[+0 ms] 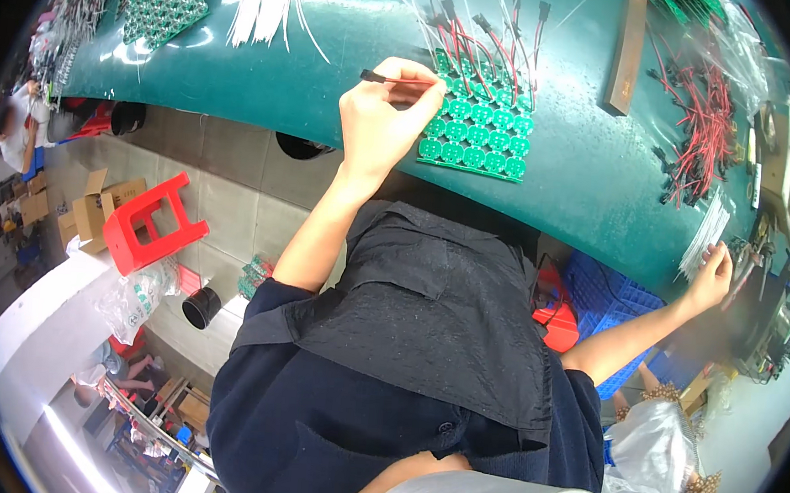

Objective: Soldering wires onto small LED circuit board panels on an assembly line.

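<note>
A panel of green circuit boards (479,135) lies on the table in front of me, with red and black wires and white strands rising from its far rows. My left hand (382,108) pinches a short red and black cable with a black connector (371,76) at its end. The fingertips hold the cable's wire end at the panel's left edge. Far to the right, my right hand (712,278) reaches to a bundle of thin white strips (707,236), fingers closed at its near end. Whether a strip is between those fingers is too small to tell.
A pile of red and black cables (704,122) lies at the right, beyond a brown bar (626,52). More white strips (264,4) and green board panels (167,2) lie at the far left. On the floor stand a red stool (154,225) and a blue crate (597,302).
</note>
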Demonstrator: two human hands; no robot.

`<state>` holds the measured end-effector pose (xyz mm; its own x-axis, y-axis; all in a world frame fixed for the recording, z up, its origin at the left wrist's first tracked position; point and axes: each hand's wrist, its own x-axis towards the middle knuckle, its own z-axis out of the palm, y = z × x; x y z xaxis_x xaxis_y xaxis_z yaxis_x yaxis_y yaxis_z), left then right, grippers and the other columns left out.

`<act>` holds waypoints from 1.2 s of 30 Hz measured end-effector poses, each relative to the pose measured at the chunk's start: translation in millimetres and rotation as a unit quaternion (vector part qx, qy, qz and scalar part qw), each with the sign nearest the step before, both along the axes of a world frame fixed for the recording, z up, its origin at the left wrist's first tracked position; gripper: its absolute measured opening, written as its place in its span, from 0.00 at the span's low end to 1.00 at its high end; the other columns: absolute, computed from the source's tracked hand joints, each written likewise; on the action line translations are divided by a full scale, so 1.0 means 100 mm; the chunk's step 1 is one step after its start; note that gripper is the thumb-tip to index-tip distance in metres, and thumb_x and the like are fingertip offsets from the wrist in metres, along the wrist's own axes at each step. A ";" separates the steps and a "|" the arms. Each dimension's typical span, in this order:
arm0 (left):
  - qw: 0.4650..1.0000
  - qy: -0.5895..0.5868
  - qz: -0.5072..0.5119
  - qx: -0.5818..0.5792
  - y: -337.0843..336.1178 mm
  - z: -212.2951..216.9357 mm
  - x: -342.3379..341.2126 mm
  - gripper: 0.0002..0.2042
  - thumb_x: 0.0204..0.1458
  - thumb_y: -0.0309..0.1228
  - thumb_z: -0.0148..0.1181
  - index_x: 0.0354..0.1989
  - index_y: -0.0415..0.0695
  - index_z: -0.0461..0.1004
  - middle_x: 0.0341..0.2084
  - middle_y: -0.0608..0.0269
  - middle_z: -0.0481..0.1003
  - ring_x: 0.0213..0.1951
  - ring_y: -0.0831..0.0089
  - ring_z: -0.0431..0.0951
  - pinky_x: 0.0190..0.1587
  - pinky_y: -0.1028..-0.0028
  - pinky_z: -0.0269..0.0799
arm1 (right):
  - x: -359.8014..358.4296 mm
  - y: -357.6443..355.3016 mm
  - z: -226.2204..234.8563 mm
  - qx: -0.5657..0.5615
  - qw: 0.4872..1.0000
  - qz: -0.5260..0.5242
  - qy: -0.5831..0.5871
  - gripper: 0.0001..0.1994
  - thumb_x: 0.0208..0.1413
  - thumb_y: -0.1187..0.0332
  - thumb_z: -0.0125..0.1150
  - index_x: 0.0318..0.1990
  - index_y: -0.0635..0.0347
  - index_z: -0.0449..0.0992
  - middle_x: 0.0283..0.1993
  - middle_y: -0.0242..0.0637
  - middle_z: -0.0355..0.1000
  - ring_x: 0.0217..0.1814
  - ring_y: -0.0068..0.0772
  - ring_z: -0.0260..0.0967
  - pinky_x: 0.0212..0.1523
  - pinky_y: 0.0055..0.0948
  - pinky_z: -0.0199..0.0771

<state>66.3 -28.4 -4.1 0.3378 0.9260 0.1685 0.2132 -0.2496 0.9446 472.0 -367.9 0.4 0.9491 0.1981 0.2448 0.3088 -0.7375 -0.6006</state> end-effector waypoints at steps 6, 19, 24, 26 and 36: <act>0.999 0.030 -0.015 -0.010 -0.01 0.08 0.00 0.06 0.48 0.24 0.67 0.32 0.38 0.77 0.28 0.64 0.79 0.31 0.79 0.80 0.38 0.79 0.76 | 0.03 0.00 -0.02 -0.002 1.000 -0.006 0.004 0.17 0.61 0.56 0.56 0.47 0.58 0.79 0.37 0.31 0.79 0.35 0.18 0.73 0.33 0.20 0.68; 1.000 0.025 -0.006 0.008 -0.06 0.07 0.04 0.05 0.48 0.24 0.67 0.31 0.38 0.77 0.26 0.63 0.80 0.30 0.78 0.80 0.38 0.78 0.76 | 0.08 -0.01 -0.02 0.004 1.000 -0.008 0.007 0.17 0.61 0.56 0.56 0.47 0.58 0.79 0.38 0.31 0.79 0.36 0.19 0.74 0.34 0.21 0.70; 0.994 0.047 -0.041 0.087 0.02 0.07 0.05 0.06 0.47 0.24 0.65 0.32 0.40 0.75 0.26 0.64 0.79 0.28 0.80 0.79 0.34 0.79 0.76 | 0.19 0.00 -0.08 -0.126 0.988 0.019 -0.091 0.17 0.59 0.57 0.58 0.47 0.61 0.79 0.39 0.39 0.79 0.38 0.31 0.77 0.39 0.31 0.74; 0.997 0.050 -0.042 0.033 0.07 0.05 0.05 0.08 0.47 0.24 0.65 0.34 0.41 0.74 0.25 0.65 0.78 0.27 0.80 0.78 0.33 0.80 0.75 | 0.29 0.03 -0.09 -0.330 0.937 0.028 -0.110 0.18 0.57 0.57 0.60 0.45 0.62 0.79 0.40 0.47 0.78 0.41 0.45 0.77 0.43 0.40 0.74; 0.991 0.099 -0.085 0.002 0.20 0.07 0.00 0.12 0.43 0.25 0.69 0.25 0.43 0.67 0.21 0.72 0.66 0.23 0.83 0.65 0.27 0.79 0.66 | 0.50 0.02 0.02 -0.363 0.930 0.053 -0.025 0.16 0.55 0.61 0.55 0.44 0.64 0.78 0.43 0.51 0.76 0.46 0.52 0.74 0.50 0.41 0.71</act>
<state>66.2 -8.4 3.2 0.5162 0.8520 0.0875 0.3488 -0.3024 0.8871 521.8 -366.4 2.4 0.9055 0.4209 0.0531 0.4178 -0.9065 0.0614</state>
